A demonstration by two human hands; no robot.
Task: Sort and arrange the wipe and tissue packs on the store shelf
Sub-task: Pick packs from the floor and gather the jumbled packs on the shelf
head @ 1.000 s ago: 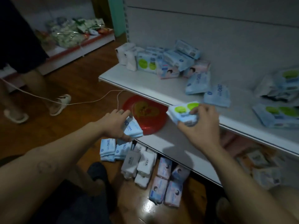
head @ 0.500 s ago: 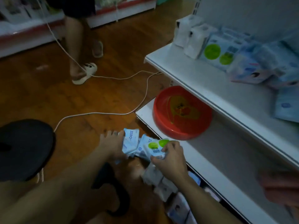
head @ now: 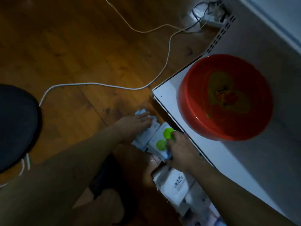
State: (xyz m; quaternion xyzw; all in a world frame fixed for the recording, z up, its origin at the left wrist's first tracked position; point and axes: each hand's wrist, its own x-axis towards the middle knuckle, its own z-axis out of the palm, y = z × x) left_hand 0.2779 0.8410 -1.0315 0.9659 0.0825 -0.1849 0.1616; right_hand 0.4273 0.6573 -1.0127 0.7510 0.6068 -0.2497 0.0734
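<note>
Floor packs: pale blue packs (head: 145, 136) lie in a loose bunch on the wooden floor (head: 81, 51), tight against the corner of the lower shelf (head: 228, 160); white packs (head: 175, 185) lie in a rough row nearer the person, along the shelf's front edge.
Left hand: left hand (head: 136, 122) lies flat on the pale blue packs, fingers straight, pressing rather than gripping.
Right hand: right hand (head: 180, 148) has its fingers curled on the green-dot pack (head: 160, 141), which touches the blue ones.
Shelf: in view the lower shelf carries only a red basin (head: 226, 97); no packs show on it.
Done: packs appear grouped by kind on the floor, so sorting looks partly done.
Left: arranging on the shelf is probably not yet begun; every visible pack has to go up.
</note>
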